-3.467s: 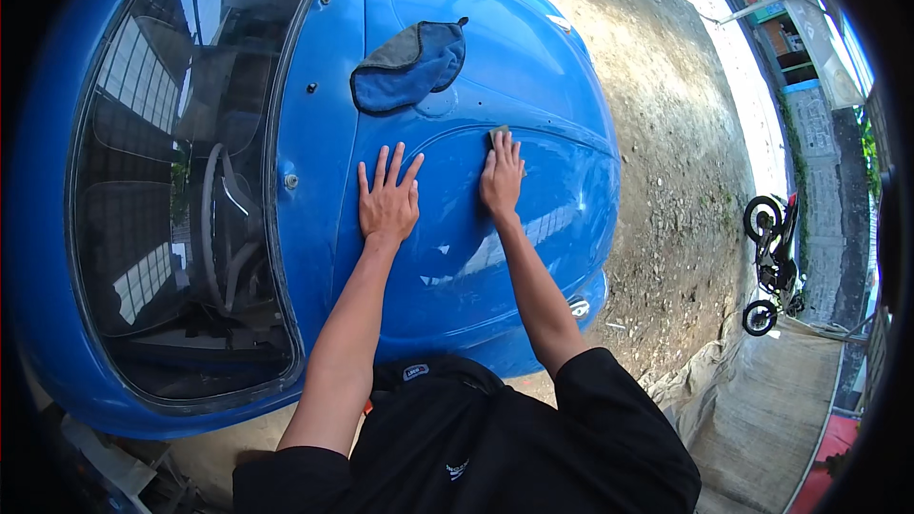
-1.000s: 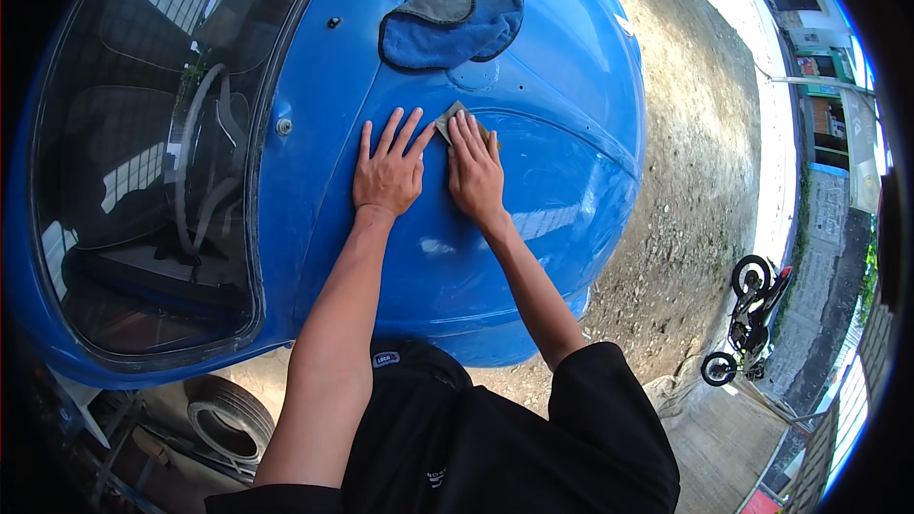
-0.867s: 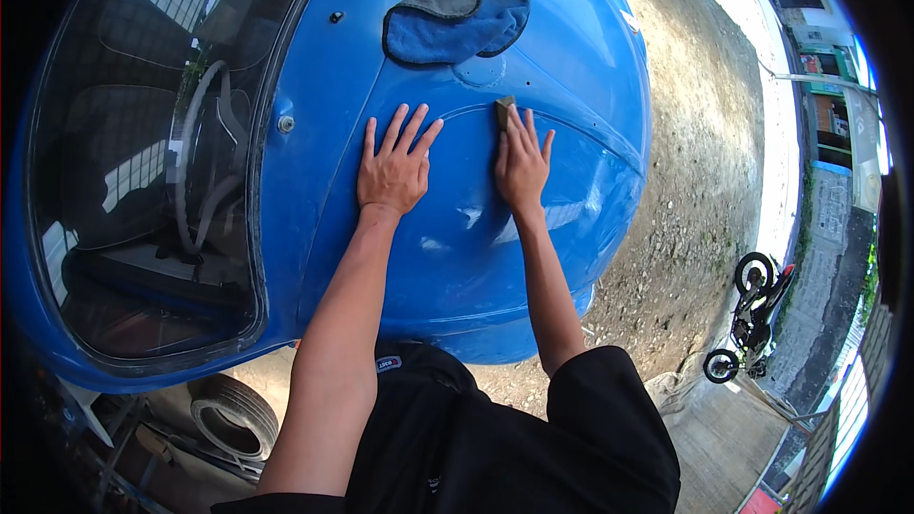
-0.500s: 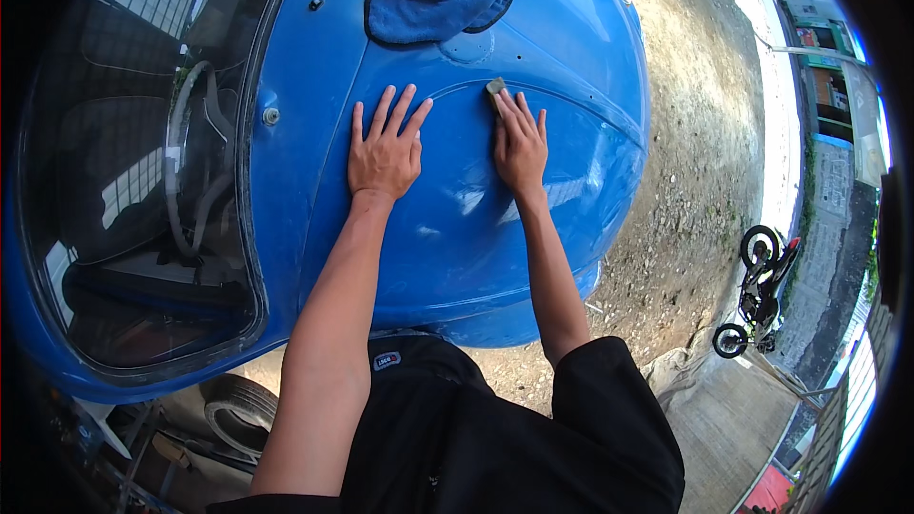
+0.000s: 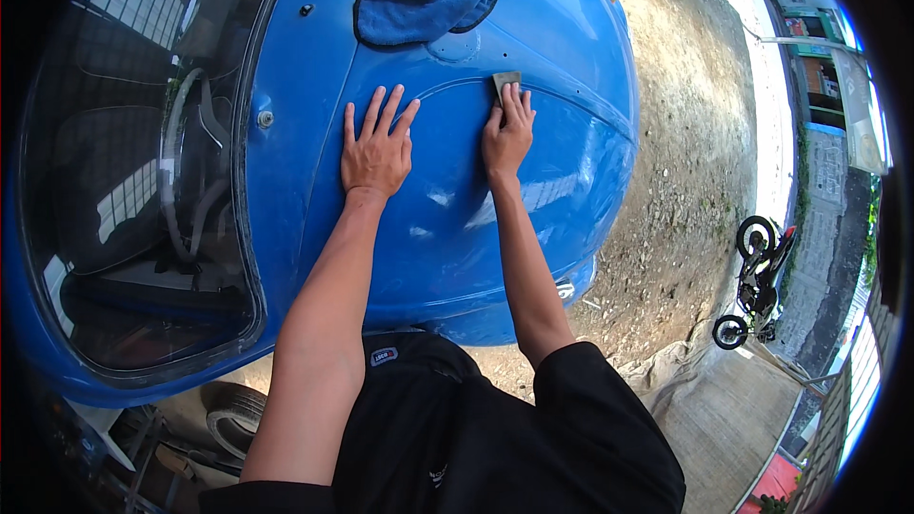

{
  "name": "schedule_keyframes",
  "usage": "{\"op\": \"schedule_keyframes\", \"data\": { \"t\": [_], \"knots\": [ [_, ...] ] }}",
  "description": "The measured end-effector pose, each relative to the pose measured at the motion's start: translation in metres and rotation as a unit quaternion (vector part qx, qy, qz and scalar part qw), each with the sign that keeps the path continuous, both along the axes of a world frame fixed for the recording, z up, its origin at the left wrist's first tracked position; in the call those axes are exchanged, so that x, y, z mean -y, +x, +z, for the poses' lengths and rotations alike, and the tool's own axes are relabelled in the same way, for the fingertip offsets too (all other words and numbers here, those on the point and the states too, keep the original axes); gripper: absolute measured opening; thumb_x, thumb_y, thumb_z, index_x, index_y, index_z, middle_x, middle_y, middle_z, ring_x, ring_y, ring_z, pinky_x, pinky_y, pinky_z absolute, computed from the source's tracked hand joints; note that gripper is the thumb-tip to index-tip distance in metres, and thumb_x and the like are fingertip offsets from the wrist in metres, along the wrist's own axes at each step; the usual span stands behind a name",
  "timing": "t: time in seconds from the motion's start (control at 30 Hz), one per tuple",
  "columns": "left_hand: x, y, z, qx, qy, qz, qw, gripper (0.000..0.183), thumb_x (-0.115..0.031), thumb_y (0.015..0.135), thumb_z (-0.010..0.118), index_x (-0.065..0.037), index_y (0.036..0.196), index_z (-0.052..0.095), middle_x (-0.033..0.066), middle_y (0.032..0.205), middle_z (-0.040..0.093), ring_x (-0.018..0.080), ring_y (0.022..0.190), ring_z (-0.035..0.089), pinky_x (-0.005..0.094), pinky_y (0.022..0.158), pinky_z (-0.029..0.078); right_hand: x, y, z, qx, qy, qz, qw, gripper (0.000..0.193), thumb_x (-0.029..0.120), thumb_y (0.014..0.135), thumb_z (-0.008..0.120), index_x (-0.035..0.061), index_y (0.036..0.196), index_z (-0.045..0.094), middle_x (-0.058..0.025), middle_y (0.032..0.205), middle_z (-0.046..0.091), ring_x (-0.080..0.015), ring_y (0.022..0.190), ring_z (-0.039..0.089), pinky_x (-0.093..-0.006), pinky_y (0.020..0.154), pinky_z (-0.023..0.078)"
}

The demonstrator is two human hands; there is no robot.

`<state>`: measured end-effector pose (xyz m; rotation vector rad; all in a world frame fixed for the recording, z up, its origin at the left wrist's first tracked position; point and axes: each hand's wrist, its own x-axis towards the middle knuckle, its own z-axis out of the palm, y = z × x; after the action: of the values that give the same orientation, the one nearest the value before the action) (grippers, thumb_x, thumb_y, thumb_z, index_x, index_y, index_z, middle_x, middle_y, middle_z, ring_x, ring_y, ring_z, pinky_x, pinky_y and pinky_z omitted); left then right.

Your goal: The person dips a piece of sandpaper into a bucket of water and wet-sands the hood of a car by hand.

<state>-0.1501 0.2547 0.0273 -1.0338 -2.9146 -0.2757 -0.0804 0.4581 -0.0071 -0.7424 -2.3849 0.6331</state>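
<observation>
A blue car's rounded hood (image 5: 433,247) lies in front of me. My left hand (image 5: 377,154) rests flat on it, fingers spread, holding nothing. Farther right, my right hand (image 5: 506,138) presses a small grey-brown piece of sandpaper (image 5: 506,79) to the paint by a curved seam. Its far edge sticks out past my fingertips; the rest is covered. Beyond both hands, a blue and grey microfiber cloth (image 5: 433,5) lies folded over on the hood.
The windshield (image 5: 124,181) is at the left, with a steering wheel behind it. Stony ground (image 5: 666,181) runs along the right, where a motorcycle (image 5: 760,281) stands near a wall. A tire (image 5: 233,416) lies below the car at lower left.
My right hand has shifted slightly left and turned, with the sandpaper under its fingers, and more of the sandpaper shows. My left hand stays flat at nearly the same spot.
</observation>
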Motion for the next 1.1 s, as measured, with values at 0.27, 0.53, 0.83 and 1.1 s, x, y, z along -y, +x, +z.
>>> {"op": "schedule_keyframes", "data": {
  "t": [0.27, 0.53, 0.83, 1.1],
  "knots": [
    [0.0, 0.001, -0.005, -0.009, 0.03, -0.01, 0.999, 0.039, -0.024, 0.101, 0.044, -0.023, 0.14, 0.048, -0.0013, 0.159, 0.032, 0.0186, 0.149, 0.024, 0.0526, 0.122, 0.014, 0.136, 0.097, 0.017, 0.083, 0.023, 0.241, 0.967, 0.047, 0.015, 0.092, 0.061, 0.0171, 0.139, 0.055, -0.0018, 0.146, 0.052, -0.02, 0.138, 0.045, -0.0543, 0.116, 0.027],
    [0.026, -0.006, -0.003, -0.007, 0.167, -0.045, 0.985, 0.039, -0.019, 0.097, 0.048, -0.012, 0.135, 0.052, 0.0112, 0.145, 0.049, 0.027, 0.142, 0.038, 0.0529, 0.12, 0.021, 0.12, 0.206, 0.003, 0.146, 0.121, 0.227, 0.955, 0.051, 0.021, 0.093, 0.061, 0.027, 0.143, 0.052, 0.0058, 0.149, 0.049, -0.0163, 0.14, 0.043, -0.0567, 0.118, 0.02],
    [0.176, 0.103, -0.018, -0.059, 0.088, -0.02, 0.994, 0.045, -0.022, 0.099, 0.047, -0.018, 0.144, 0.049, 0.0077, 0.153, 0.043, 0.0278, 0.144, 0.035, 0.0512, 0.12, 0.022, 0.114, 0.176, -0.023, 0.012, -0.047, -0.079, 0.996, 0.041, 0.018, 0.102, 0.047, 0.0055, 0.141, 0.052, -0.0166, 0.149, 0.046, -0.0415, 0.142, 0.034, -0.0526, 0.115, 0.028],
    [0.202, 0.114, -0.013, -0.035, 0.083, 0.027, 0.996, 0.045, -0.021, 0.1, 0.043, -0.02, 0.145, 0.048, 0.0054, 0.154, 0.042, 0.0253, 0.144, 0.034, 0.0485, 0.121, 0.02, 0.216, 0.169, 0.006, 0.078, 0.032, 0.371, 0.925, 0.048, 0.014, 0.094, 0.058, 0.0129, 0.142, 0.051, -0.0064, 0.15, 0.047, -0.027, 0.141, 0.041, -0.0454, 0.114, 0.036]
  ]
}}
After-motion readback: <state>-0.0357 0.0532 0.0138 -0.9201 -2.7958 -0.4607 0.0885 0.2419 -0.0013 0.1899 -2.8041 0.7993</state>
